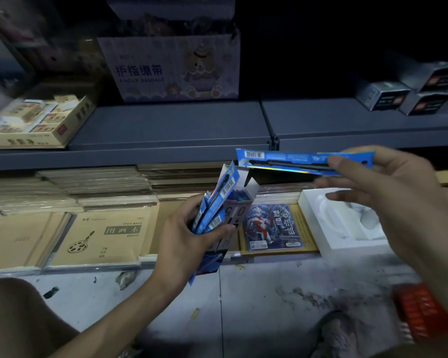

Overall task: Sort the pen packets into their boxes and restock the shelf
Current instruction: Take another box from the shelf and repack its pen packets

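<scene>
My left hand (189,236) grips an open white-and-blue pen box (237,202) together with several blue pen packets (217,200) that stick up beside it. The box's top flaps stand open. My right hand (388,192) pinches one blue pen packet (290,161) by its right end and holds it level, just above and to the right of the box's mouth. That packet shows a barcode at its left end and a dark pen inside. The packet and the box are apart.
A grey shelf (171,125) carries a finger bandage carton (171,68), a tan box (34,120) on the left and small dark boxes (404,96) on the right. Below lie brown sketchbooks (98,239), a hero card pack (272,226), a white foam tray (339,223).
</scene>
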`<state>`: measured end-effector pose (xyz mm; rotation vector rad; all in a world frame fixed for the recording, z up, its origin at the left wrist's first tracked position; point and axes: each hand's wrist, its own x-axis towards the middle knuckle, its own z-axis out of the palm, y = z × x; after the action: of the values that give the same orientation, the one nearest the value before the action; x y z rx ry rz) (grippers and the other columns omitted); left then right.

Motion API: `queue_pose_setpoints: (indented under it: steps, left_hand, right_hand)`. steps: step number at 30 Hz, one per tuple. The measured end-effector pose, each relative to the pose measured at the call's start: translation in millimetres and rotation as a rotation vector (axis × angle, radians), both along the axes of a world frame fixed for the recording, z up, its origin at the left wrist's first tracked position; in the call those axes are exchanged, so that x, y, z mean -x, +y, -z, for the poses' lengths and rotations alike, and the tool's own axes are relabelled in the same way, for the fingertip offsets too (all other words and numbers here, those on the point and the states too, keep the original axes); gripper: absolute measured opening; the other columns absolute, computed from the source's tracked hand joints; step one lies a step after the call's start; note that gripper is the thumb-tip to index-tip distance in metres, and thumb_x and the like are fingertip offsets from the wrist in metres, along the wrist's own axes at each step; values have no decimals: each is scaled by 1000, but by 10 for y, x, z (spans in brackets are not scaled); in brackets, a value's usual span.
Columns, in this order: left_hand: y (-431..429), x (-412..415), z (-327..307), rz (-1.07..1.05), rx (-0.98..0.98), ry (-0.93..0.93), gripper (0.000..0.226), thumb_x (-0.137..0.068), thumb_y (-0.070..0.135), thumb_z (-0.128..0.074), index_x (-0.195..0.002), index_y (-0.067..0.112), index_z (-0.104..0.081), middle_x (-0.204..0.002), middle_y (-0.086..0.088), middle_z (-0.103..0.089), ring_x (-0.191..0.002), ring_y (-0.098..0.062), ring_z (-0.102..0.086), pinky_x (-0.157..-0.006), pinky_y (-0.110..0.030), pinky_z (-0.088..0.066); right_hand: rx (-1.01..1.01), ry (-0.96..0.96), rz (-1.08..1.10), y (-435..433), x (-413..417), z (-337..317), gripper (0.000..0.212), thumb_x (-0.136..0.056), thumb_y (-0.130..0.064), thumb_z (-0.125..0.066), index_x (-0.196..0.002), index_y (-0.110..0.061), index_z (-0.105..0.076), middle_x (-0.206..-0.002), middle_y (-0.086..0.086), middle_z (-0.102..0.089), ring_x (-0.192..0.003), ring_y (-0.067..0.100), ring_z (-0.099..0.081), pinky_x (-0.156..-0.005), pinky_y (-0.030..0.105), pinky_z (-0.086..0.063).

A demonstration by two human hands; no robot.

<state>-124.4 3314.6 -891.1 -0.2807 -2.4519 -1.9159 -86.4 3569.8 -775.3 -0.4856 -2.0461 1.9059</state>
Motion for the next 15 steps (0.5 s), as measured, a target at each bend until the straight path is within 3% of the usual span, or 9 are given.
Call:
queue_pose_setpoints:
  steps: [3,11,15]
  left_hand:
    - [3,1,11,-1,3,11,52,-72,10,-91,-119,17,-70,-101,17,-78,-94,-1,-74,-72,-15,-58]
    - [-26,-3,5,-20,45,57,49,-70,12,-92,-112,21,-70,-97,20,-77,-90,3,-72,-72,-16,-58]
    - [-18,-28,-15,-9,63,95,52,-68,10,-93,-111,26,-69,-97,26,-75,-92,6,-71,-73,-13,-57]
  right_hand:
    - [-19,34,25,-2,-20,-36,5,-92,-5,-72,-96,-2,-73,-83,13,-79,-70,29,-79,-58,26,-61]
    - [-192,56,0,34,-50,-83,12,-90,-1,-75,-82,-8,-71,-74,15,-76,-62,25,-77,-47,18,-54]
    - [-301,66,-37,45,-28,-2,11,-86,0,-78,-81,-8,-73,-74,7,-77,-60,24,-76,-57,23,-60]
